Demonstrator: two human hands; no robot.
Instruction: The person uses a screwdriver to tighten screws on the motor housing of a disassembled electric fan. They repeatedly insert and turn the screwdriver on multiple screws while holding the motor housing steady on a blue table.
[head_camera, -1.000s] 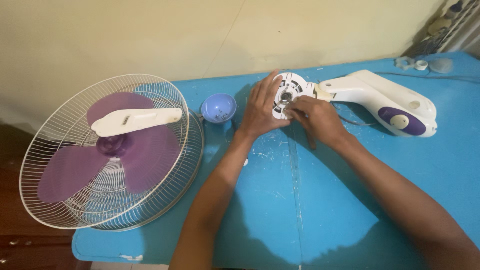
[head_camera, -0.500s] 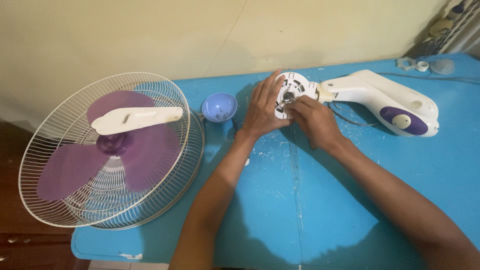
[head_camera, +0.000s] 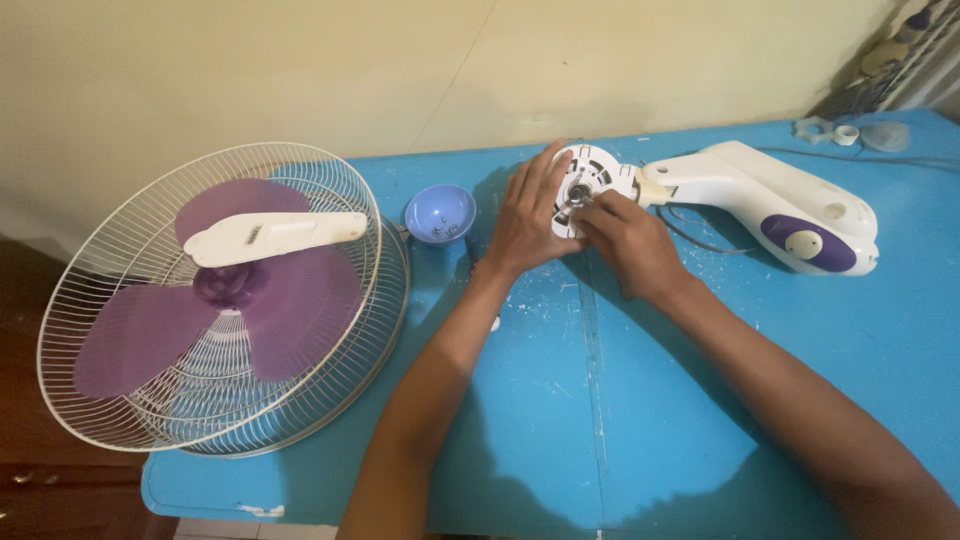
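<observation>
Head camera shows your left hand (head_camera: 527, 215) cupping the white fan motor housing (head_camera: 592, 178) on the blue table (head_camera: 560, 400), beside the fan's base (head_camera: 775, 205). Your right hand (head_camera: 628, 240) pinches at its centre shaft, apparently on a small part. Purple blades (head_camera: 215, 310) lie in the wire guard (head_camera: 90, 400), well apart.

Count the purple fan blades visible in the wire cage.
3: purple plastic fan blades inside the white wire fan cage, one at upper left, one at lower left, one at right. None seems hidden.

right hand (head_camera: 622, 240) shifted slightly on motor hub (head_camera: 590, 180) — left hand (head_camera: 528, 215) steadier
</observation>
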